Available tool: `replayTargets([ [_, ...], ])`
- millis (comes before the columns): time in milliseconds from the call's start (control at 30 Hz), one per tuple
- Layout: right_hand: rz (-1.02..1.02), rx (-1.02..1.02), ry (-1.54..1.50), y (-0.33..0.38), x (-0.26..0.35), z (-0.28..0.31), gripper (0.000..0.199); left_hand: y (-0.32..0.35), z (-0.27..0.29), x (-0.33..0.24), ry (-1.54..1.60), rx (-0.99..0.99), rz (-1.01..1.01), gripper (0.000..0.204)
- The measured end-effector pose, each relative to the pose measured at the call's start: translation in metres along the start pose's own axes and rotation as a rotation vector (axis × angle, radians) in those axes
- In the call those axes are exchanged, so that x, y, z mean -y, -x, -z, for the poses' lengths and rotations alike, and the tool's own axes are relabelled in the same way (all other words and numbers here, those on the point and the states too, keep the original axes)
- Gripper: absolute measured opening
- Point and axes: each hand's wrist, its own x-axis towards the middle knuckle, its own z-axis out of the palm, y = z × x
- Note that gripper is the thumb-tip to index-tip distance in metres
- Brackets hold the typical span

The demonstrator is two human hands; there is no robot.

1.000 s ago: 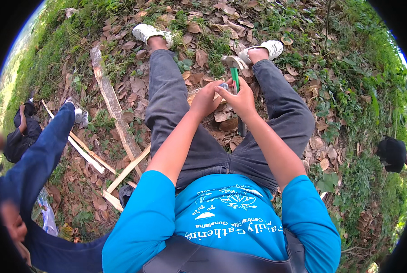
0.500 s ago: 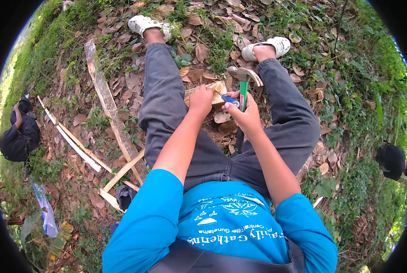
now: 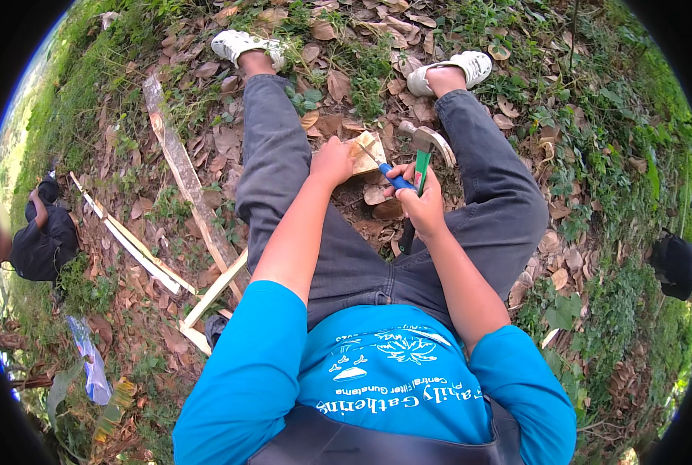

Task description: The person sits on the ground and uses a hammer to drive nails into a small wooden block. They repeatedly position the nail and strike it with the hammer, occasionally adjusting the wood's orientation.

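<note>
My left hand (image 3: 333,161) is closed against the left side of a pale wooden block (image 3: 368,155) on the ground between my legs; its fingertips are partly hidden. In my right hand (image 3: 425,203) are two tools. One is a blue-handled tool (image 3: 399,178) with a narrow metal shaft, like a screwdriver or slim chisel, whose tip lies over the top of the block. The other is a claw hammer (image 3: 422,164) with a green neck, gripped upright, its metal head above my fingers and its dark handle end below my hand.
A long rough plank (image 3: 183,172) and pale split strips (image 3: 133,246) lie to the left on dry leaves. A person in dark clothes (image 3: 45,242) is at the far left. Crumpled plastic (image 3: 92,364) lies lower left. A black object (image 3: 675,263) is at the far right.
My right hand has shifted slightly, and the hammer head has tilted to the right. More of the blue-handled tool's shaft shows over the block. My left hand has slid a little left.
</note>
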Motion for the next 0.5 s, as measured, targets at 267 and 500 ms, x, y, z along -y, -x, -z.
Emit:
replayTargets([
  [267,-0.062,0.119,0.071,-0.011,-0.003,0.007,0.031,-0.020,-0.003,0.030,-0.024,0.102,-0.020,0.053],
  [500,0.016,0.017,-0.059,-0.010,0.023,-0.001,0.027,-0.013,0.000,0.031,-0.010,0.142,-0.011,0.056],
])
